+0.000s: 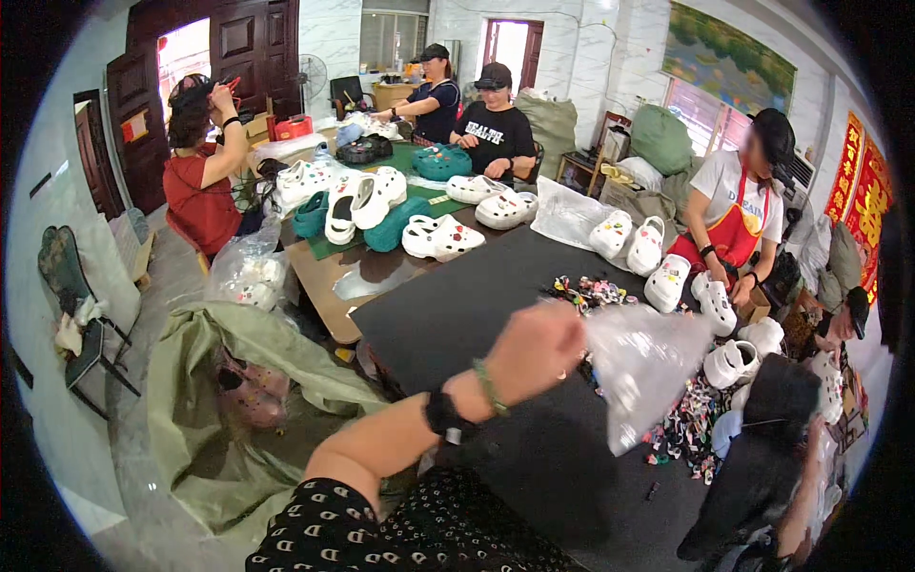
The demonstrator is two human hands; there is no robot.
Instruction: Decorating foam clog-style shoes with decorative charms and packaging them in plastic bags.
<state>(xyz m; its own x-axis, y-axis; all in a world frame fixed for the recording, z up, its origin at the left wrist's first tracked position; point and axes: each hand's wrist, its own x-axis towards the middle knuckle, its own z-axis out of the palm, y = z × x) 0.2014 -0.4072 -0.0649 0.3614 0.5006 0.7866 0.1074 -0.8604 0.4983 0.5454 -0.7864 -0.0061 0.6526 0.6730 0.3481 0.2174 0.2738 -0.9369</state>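
Observation:
My left hand (pixel 541 345) is raised over the black table top (pixel 448 315), shut on the neck of a clear plastic bag (pixel 643 367). The bag hangs to the right of my hand and has a few small pieces inside. My left wrist carries a dark watch and a green band. Below the bag lies a heap of small colourful shoe charms (pixel 688 424). White clogs (pixel 729 362) sit just to the right of the bag. My right hand does not show; a dark shape (pixel 762 467) fills the lower right and I cannot tell what it is.
Several people sit around the long table with white and teal clogs (pixel 381 205) piled at the far end. A person in a red apron (pixel 739 229) handles white clogs at the right. A large green sack (pixel 229 381) lies open on the floor at the left.

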